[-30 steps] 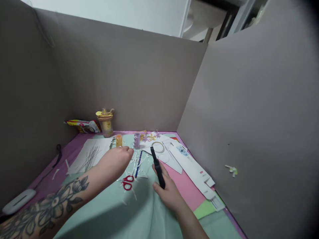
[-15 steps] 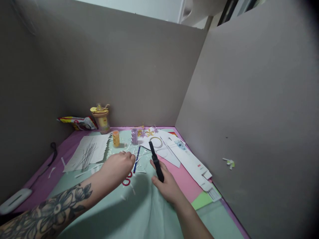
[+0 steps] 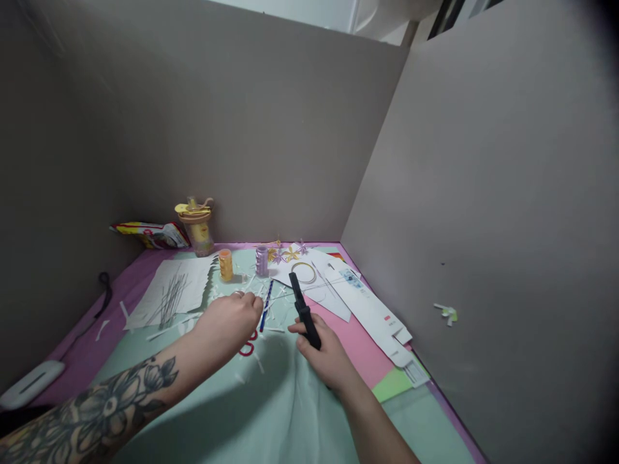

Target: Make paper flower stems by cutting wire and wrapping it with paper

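Observation:
My right hand point(image 3: 326, 354) is closed around a long black tool point(image 3: 304, 309) that points up and away over the pale green sheet point(image 3: 271, 412). My left hand point(image 3: 232, 319) hovers with curled fingers above red-handled scissors point(image 3: 247, 345), partly hiding them; whether it holds anything I cannot make out. A blue pen point(image 3: 265, 305) lies just right of that hand among scattered white paper strips point(image 3: 278, 303).
Grey partition walls enclose the desk. At the back stand a yellow-lidded cup point(image 3: 196, 225), a snack bag point(image 3: 152, 235), an orange spool point(image 3: 225, 265) and a purple spool point(image 3: 262, 260). White papers point(image 3: 367, 309), a gold ring point(image 3: 303, 272), paper flowers point(image 3: 289, 252) and a white device point(image 3: 31, 385) lie around.
My left hand has come down and right over the red scissors, covering most of them. My right hand with the black tool shifted slightly; the view tilted a little.

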`<state>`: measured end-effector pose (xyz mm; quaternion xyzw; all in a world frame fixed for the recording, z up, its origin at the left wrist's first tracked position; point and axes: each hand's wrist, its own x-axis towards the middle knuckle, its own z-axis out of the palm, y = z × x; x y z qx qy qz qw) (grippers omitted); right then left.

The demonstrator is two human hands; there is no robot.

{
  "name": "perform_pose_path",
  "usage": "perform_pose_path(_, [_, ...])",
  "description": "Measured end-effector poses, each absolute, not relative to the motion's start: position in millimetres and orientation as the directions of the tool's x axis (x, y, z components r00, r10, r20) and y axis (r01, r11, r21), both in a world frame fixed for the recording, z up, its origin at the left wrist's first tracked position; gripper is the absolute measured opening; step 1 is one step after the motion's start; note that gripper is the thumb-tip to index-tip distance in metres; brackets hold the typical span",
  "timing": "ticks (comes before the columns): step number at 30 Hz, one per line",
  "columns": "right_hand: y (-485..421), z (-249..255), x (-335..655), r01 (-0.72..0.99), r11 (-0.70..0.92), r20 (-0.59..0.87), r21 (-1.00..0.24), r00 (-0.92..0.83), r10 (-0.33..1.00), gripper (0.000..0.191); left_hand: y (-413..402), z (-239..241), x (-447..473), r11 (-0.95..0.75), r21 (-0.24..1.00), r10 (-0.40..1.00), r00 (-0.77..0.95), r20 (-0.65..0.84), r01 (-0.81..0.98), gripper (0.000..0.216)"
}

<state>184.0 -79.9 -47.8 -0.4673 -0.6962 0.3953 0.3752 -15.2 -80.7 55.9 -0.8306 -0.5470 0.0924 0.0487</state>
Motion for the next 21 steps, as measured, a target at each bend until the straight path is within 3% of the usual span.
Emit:
perform_pose_path(5, [-80.1, -51.3, 182.2, 0.403, 0.206, 0.127, -0.892, -0.214, 0.969, 0.024, -79.7, 48.6, -21.3, -0.387, -0.155, 0.922, 0.379, -0.076, 0.909, 0.031])
perform_pose_path(9, [-78.7, -52.4, 184.0, 0.41, 0.185, 0.13, -0.893, -0.16, 0.979, 0.022, -77.5, 30.8, -43.7, -0.37, -0.068, 0.926, 0.374, 0.051, 0.926, 0.044])
perform_pose_path(14, [-75.4, -54.4, 188.2, 0.41, 0.167, 0.13, -0.897, -0.117, 0.985, 0.022, -79.3, 22.4, -103.7, -0.078, 0.006, 0.963, 0.074, 0.261, 0.997, 0.053])
perform_pose_path(17, [-74.7, -55.7, 188.7, 0.391, 0.168, 0.137, -0.905, -0.105, 0.985, 0.021, -88.1, 34.4, -135.0, 0.088, -0.007, 0.948, -0.082, 0.309, 0.996, 0.05])
perform_pose_path(21, [-77.3, -54.8, 184.6, 0.392, 0.179, 0.135, -0.903, -0.137, 0.981, 0.021, -101.6, 45.9, -132.9, 0.13, -0.041, 0.929, -0.108, 0.353, 0.991, 0.045])
